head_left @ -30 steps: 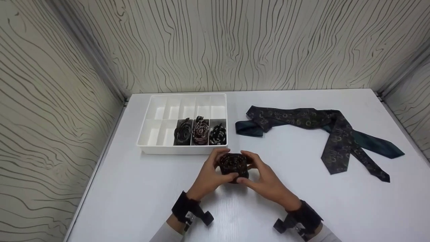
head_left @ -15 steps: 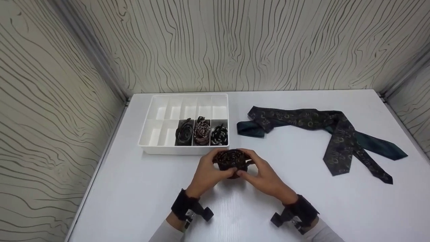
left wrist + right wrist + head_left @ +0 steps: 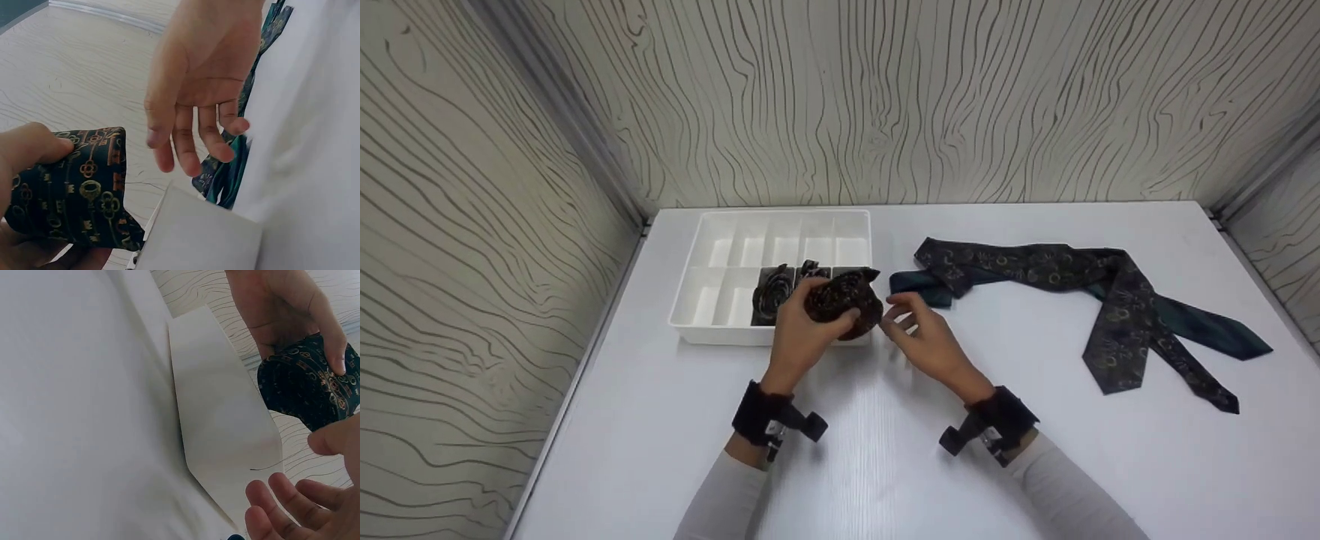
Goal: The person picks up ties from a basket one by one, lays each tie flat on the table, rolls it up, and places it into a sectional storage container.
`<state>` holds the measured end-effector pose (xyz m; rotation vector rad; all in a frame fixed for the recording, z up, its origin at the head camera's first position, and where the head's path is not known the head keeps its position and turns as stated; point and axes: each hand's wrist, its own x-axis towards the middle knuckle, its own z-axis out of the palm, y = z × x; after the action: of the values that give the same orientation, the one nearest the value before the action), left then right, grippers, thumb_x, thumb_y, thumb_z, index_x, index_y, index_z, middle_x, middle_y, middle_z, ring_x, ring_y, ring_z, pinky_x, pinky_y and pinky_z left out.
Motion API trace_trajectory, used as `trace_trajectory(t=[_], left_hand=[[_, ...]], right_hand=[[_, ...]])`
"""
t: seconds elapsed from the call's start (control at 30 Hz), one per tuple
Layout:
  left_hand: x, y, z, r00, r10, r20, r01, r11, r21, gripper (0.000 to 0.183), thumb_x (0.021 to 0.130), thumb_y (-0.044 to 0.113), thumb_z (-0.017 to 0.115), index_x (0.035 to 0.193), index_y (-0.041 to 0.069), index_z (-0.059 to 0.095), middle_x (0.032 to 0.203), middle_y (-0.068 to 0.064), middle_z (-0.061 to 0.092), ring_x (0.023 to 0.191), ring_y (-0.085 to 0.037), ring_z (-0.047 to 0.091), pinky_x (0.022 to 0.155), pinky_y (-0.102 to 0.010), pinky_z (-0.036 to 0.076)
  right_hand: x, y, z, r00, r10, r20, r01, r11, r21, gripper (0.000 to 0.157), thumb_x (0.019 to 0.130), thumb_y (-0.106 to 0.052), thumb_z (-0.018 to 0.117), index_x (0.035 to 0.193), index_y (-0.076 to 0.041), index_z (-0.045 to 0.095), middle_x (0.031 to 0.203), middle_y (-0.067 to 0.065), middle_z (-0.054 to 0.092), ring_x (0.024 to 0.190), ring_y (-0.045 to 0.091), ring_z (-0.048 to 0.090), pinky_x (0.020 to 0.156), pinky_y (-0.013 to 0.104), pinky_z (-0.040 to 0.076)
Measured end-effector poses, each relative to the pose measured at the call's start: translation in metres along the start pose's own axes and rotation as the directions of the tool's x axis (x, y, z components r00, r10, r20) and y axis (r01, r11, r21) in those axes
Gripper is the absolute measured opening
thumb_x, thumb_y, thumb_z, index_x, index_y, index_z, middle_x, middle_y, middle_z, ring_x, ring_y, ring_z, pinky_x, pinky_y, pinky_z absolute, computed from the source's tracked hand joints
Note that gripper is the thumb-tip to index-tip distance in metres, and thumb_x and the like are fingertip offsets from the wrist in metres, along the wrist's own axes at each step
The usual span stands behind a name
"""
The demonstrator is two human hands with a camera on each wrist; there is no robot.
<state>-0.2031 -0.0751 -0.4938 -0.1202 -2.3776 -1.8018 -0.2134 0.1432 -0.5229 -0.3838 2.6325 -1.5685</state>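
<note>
My left hand (image 3: 802,330) grips a rolled necktie (image 3: 847,300) over the front right part of the white compartment tray (image 3: 727,335). In the left wrist view the dark rolled necktie (image 3: 90,197) shows a key pattern, with the thumb on top and fingers beneath. My right hand (image 3: 926,341) is just right of the roll, its fingers loosely bent around nothing. A thin thread (image 3: 264,469) crosses in front of the tray wall in the right wrist view. Of the rolled neckties in the tray's front row, one dark roll (image 3: 772,294) shows well; others are mostly hidden.
Two loose neckties lie on the right of the white table (image 3: 1170,472): a dark patterned one (image 3: 1117,330) over a dark green one (image 3: 1207,322). The tray's back row compartments (image 3: 784,240) hold nothing. Wood-grain panels (image 3: 885,105) stand behind and at the sides.
Both hands held the rolled necktie in front of the tray. The left hand has carried it up and left over the tray; the right hand has let go and moved slightly away.
</note>
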Motion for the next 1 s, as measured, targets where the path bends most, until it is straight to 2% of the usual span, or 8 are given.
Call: trace_trajectory(t=[0.27, 0.43, 0.57, 0.67, 0.8, 0.9, 1.0], left_hand=[[0.032, 0.005, 0.004, 0.998, 0.006, -0.058, -0.005, 1.0, 0.017, 0.055, 0.083, 0.025, 0.088, 0.129, 0.007, 0.065, 0.126, -0.016, 0.072, 0.117, -0.032, 0.069, 0.101, -0.049, 0.057], [0.051, 0.008, 0.008, 0.996, -0.006, -0.088, 0.008, 1.0, 0.021, 0.055, 0.083, 0.029, 0.087, 0.129, 0.008, 0.064, 0.124, -0.015, 0.073, 0.11, -0.027, 0.07, 0.093, -0.042, 0.059], [0.067, 0.012, 0.012, 0.994, -0.037, -0.099, 0.036, 0.999, -0.012, 0.055, 0.085, 0.028, 0.086, 0.131, 0.008, 0.062, 0.119, -0.015, 0.073, 0.09, -0.027, 0.073, 0.073, -0.037, 0.062], [0.078, 0.014, 0.014, 0.991, -0.065, -0.116, 0.062, 0.998, -0.026, 0.054, 0.087, 0.029, 0.086, 0.131, 0.008, 0.061, 0.12, -0.015, 0.072, 0.093, -0.026, 0.073, 0.077, -0.036, 0.061], [0.091, 0.013, 0.018, 0.984, -0.091, -0.151, 0.093, 0.996, 0.009, 0.054, 0.087, 0.034, 0.085, 0.128, 0.008, 0.062, 0.123, -0.013, 0.072, 0.111, -0.024, 0.069, 0.095, -0.04, 0.056], [0.1, 0.01, 0.021, 0.98, -0.106, -0.169, 0.111, 0.994, 0.021, 0.055, 0.087, 0.035, 0.085, 0.128, 0.007, 0.062, 0.122, -0.014, 0.072, 0.112, -0.028, 0.069, 0.098, -0.044, 0.056], [0.108, 0.007, 0.024, 0.976, -0.116, -0.185, 0.122, 0.992, 0.02, 0.056, 0.087, 0.035, 0.085, 0.128, 0.006, 0.062, 0.123, -0.014, 0.071, 0.113, -0.029, 0.069, 0.097, -0.043, 0.056]], right_hand=[[0.02, -0.002, 0.012, 0.993, 0.095, 0.068, -0.095, 0.995, 0.0, 0.048, 0.107, -0.036, 0.063, 0.143, -0.006, 0.055, 0.095, 0.008, 0.074, 0.068, 0.014, 0.065, 0.064, 0.029, 0.053], [0.025, -0.002, 0.016, 0.991, 0.115, 0.071, -0.114, 0.993, -0.008, 0.041, 0.108, -0.031, 0.06, 0.139, -0.004, 0.055, 0.086, 0.006, 0.073, 0.062, 0.013, 0.061, 0.061, 0.029, 0.049], [0.026, -0.001, 0.018, 0.99, 0.125, 0.069, -0.126, 0.992, 0.016, 0.038, 0.107, -0.025, 0.06, 0.137, -0.003, 0.054, 0.084, 0.007, 0.072, 0.061, 0.013, 0.061, 0.061, 0.029, 0.049], [0.027, 0.001, 0.02, 0.989, 0.129, 0.069, -0.131, 0.991, 0.025, 0.036, 0.106, -0.024, 0.06, 0.135, -0.004, 0.053, 0.083, 0.008, 0.071, 0.063, 0.016, 0.063, 0.062, 0.028, 0.049], [0.029, 0.002, 0.022, 0.989, 0.131, 0.069, -0.133, 0.991, 0.029, 0.036, 0.105, -0.024, 0.06, 0.134, -0.005, 0.052, 0.081, 0.005, 0.069, 0.064, 0.02, 0.065, 0.062, 0.028, 0.049], [0.029, 0.003, 0.023, 0.989, 0.126, 0.074, -0.129, 0.991, 0.034, 0.036, 0.105, -0.025, 0.06, 0.134, -0.006, 0.051, 0.08, 0.003, 0.068, 0.063, 0.019, 0.063, 0.062, 0.029, 0.049], [0.029, 0.003, 0.023, 0.989, 0.123, 0.079, -0.126, 0.991, 0.035, 0.036, 0.106, -0.026, 0.06, 0.135, -0.006, 0.05, 0.079, 0.001, 0.067, 0.061, 0.015, 0.061, 0.063, 0.03, 0.048]])
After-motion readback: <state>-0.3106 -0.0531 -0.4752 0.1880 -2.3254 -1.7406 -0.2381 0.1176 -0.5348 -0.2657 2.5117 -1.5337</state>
